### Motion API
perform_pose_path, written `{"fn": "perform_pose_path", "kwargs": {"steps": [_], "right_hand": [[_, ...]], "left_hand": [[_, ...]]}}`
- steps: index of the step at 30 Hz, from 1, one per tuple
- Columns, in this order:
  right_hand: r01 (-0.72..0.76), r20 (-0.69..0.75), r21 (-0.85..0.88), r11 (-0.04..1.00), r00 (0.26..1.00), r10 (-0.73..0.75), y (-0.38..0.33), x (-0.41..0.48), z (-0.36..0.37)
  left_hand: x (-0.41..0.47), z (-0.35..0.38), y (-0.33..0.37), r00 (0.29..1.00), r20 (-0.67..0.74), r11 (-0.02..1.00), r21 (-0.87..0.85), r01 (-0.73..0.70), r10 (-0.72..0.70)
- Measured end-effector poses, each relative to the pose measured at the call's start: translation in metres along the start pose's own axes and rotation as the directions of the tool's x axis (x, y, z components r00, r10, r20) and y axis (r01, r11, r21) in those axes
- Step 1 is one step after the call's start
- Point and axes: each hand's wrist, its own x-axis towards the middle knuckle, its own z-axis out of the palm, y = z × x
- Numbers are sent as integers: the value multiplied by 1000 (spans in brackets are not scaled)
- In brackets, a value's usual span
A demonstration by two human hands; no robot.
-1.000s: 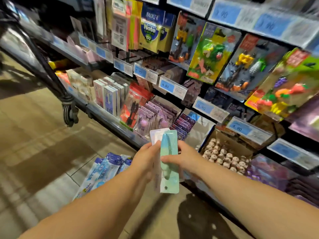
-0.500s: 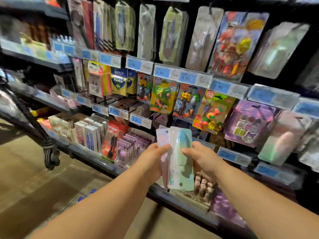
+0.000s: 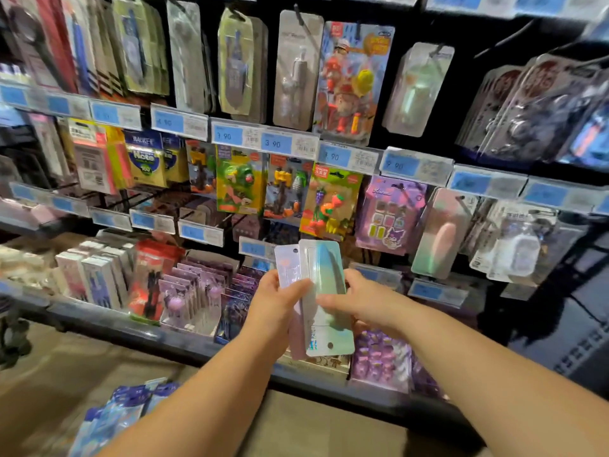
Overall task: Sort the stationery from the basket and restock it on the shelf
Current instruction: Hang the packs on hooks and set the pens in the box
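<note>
Head view: both hands hold two slim blister packs between them, in front of the shelf (image 3: 138, 329). Left hand (image 3: 276, 301) grips the pair from the left, thumb across the front. Right hand (image 3: 362, 301) pinches the right edge of the teal front pack (image 3: 324, 282). Pink rear pack (image 3: 286, 262) shows above the left hand, hang hole up; the front pack's hole sits at the bottom, so it looks inverted. Judgement: sorting step, splitting the pair. A similar pastel pack (image 3: 438, 232) hangs up and right of the right hand, the likely target. Slide the front pack off sideways, flip it hole-up, compare before hanging
</note>
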Motion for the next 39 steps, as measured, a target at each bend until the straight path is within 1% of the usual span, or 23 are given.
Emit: {"fn": "perform_pose_path", "kwargs": {"steps": [3, 5, 9, 11, 14, 16, 19, 20, 21, 22, 23, 24, 26, 27, 29, 31, 32, 34, 36, 38, 39], "right_hand": [[-11, 20, 34, 999, 1000, 11, 1, -1, -2], [11, 25, 89, 996, 1000, -13, 0, -2, -6], [51, 51, 207, 977, 997, -63, 2, -2, -16], [67, 99, 194, 979, 991, -88, 6, -3, -23], [86, 224, 150, 985, 967, -118, 15, -5, -36], [81, 288, 161, 984, 949, -126, 20, -5, -43], [52, 339, 179, 982, 934, -112, 26, -8, -53], [50, 319, 169, 984, 942, -103, 28, -9, -56], [54, 268, 146, 988, 959, -92, 29, -10, -58], [59, 171, 129, 990, 982, -81, 28, -11, -60], [57, 40, 117, 991, 997, -62, 28, -12, -62], [51, -106, 118, 992, 994, -38, 25, -14, -62], [70, -350, 177, 982, 937, -3, 23, -15, -62], [103, -431, 253, 962, 902, 17, 24, -14, -61], [183, -515, 450, 874, 853, 86, 26, -9, -58], [227, -517, 617, 754, 839, 171, 26, -5, -52], [256, -496, 707, 659, 844, 203, 24, -3, -47], [296, -427, 855, 425, 868, 253, 20, 1, -35], [318, -388, 909, 271, 882, 266, 16, 5, -23], [350, -393, 915, 201, 888, 240, 11, 7, -13], [358, -395, 915, 187, 891, 226, 10, 9, -9]], "left_hand": [[-2, 4, 2, 1000, -20, 1000, -9, 1, -1], [-2, 4, 4, 1000, -20, 1000, -30, 3, -4], [-2, 3, 9, 1000, 31, 996, -88, 4, -2], [3, 1, 12, 1000, 20, 997, -78, -2, 4], [8, -4, 15, 1000, 4, 998, -61, 6, -6], [10, -5, 16, 1000, 14, 1000, -23, 12, -12], [9, -3, 14, 998, 54, 999, 19, 37, -38], [9, -1, 13, 996, 70, 998, 29, 49, -51], [9, -1, 12, 995, 76, 998, 29, 60, -62], [9, 0, 12, 995, 76, 998, 22, 66, -68], [9, 2, 12, 995, 73, 998, 7, 70, -70], [10, 3, 11, 995, 67, 998, -7, 68, -68], [10, 7, 10, 997, 49, 998, -36, 60, -58], [10, 8, 9, 998, 41, 997, -49, 55, -53], [10, 13, 8, 999, 40, 997, -68, 30, -27], [10, 15, 6, 999, 33, 997, -82, -4, 7], [9, 16, 6, 1000, 22, 996, -86, -20, 22], [9, 18, 5, 999, -1, 994, -97, -42, 42], [8, 21, 4, 998, -11, 995, -89, -55, 54], [6, 24, 2, 998, -17, 996, -56, -68, 67], [5, 27, 1, 997, -20, 997, -35, -73, 72]]}}
